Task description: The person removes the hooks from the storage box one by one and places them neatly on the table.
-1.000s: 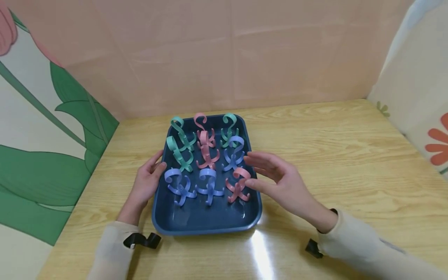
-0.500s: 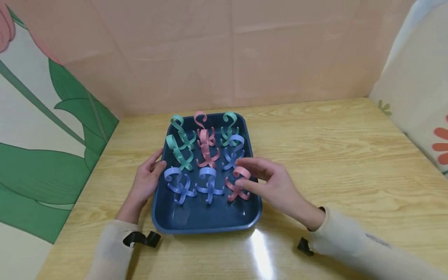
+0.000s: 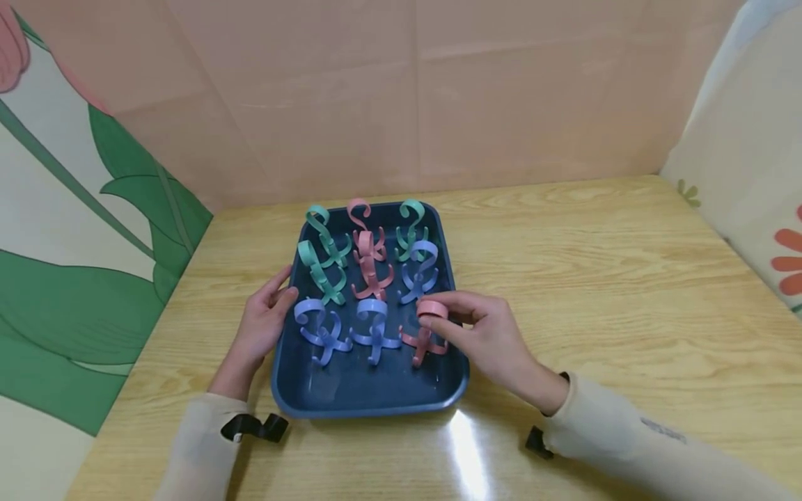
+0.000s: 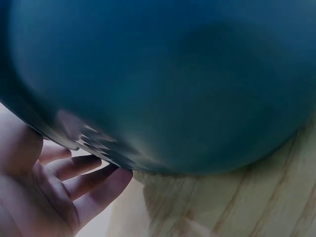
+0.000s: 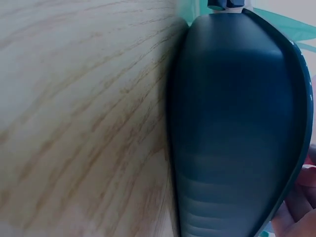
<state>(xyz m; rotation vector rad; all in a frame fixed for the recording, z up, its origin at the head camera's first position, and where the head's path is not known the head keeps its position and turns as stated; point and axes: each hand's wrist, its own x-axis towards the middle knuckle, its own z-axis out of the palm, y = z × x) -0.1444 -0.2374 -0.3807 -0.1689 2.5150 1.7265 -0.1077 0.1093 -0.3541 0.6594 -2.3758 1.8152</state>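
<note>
Head view: right grip (image 3: 495,337) pinches near pink hook (image 3: 424,341).
Left grip (image 3: 262,323): straight-fingered, touching tray (image 3: 351,400).
Hook: likely light, stiff; hold curl (image 3: 432,307).

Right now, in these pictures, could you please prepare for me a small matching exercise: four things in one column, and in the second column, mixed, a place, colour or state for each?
Column one
1. left hand
2. right hand
3. tray
4. table

Column two
A. pinches the curled top of the front pink hook
B. wood-grained, under the tray
C. at the tray's left side
D. dark blue

Right pairs: 1-C, 2-A, 3-D, 4-B
</note>
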